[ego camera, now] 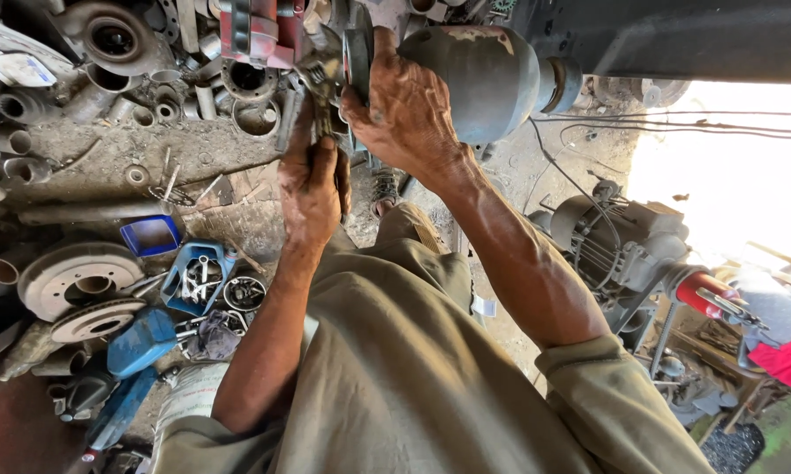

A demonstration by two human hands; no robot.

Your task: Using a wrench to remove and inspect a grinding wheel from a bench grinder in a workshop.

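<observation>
Below the dark overhead body sits a grey motor housing (470,75), its disc (357,54) facing left. Right hand (404,110) is closed over the disc edge. Left hand (312,180) is closed on a metal part (321,83), held against the disc. Farther left, on the dirt floor (106,154), lie brake discs (75,276), a blue tray of wrenches (198,276) and pipe offcuts (18,140).

metal part (325,75): mostly hidden by hands | red housing (259,31): cut off at top edge
</observation>
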